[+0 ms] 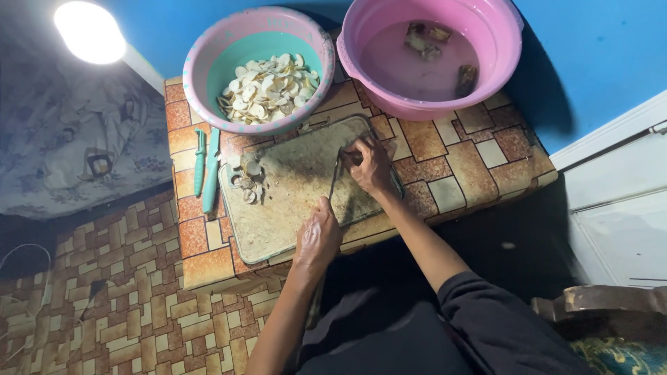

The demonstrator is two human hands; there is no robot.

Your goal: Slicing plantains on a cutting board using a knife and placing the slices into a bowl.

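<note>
We stand over a low surface (pixel 479 163) covered in brown and cream tile-patterned vinyl, with a worn grey rectangular cutting board (pixel 292 201) laid across it. Our left hand (pixel 317 236) rests at the near edge of the board with its grip closed round the handle of a thin dark-bladed knife (pixel 335 175), whose blade runs up the board toward our right hand (pixel 370 165). The right hand's grip is curled down on a small dark piece at the far edge of the board; the fingers hide it, so we cannot tell just what it is. A small heap of pale round slices (pixel 249 182) lies at the left end of the board, and beside it on the surface are two teal-handled tools (pixel 206 167) side by side. Behind the board, the pink-rimmed plastic basin with a teal inside (pixel 208 52) holds a good mound of pale cut slices (pixel 267 87), while the pink plastic basin of cloudy water (pixel 500 31) has only a few dark uncut chunks (pixel 467 78) in it. Judging by that, we would say most of the slicing is done: a large share is already in the teal basin, and only the few chunks in water and the piece under our hand remain.
</note>
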